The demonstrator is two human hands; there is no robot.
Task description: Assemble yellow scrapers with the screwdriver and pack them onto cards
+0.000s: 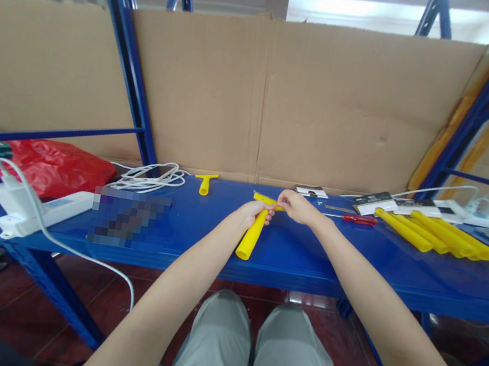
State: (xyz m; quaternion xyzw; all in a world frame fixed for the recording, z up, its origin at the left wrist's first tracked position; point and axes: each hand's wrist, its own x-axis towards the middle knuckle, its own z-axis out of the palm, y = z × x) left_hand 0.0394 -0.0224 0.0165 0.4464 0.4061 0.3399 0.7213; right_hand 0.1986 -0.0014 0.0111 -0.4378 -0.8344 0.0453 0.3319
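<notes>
A yellow T-shaped scraper (pixel 250 238) with a round hollow-looking handle is held above the blue shelf, its handle pointing down toward me. My left hand (pixel 258 213) is closed around it just below the crosspiece. With bent fingers, my right hand (pixel 295 206) pinches the right end of the crosspiece. A thin greyish edge shows along the top of the head; the fingers cover part of it. To the left, a shorter yellow T-shaped piece (pixel 205 183) stands on the shelf near the cardboard.
Right of my hands lie a red-handled screwdriver (pixel 360 219), several yellow tubes (pixel 405 230) and small black-and-white packets (pixel 375 202). A white cable coil (pixel 156 178), red bag (pixel 59 168) and power strip (pixel 66 207) occupy the left. Cardboard (pixel 331 110) walls the back; blue posts (pixel 130 51) frame the shelf.
</notes>
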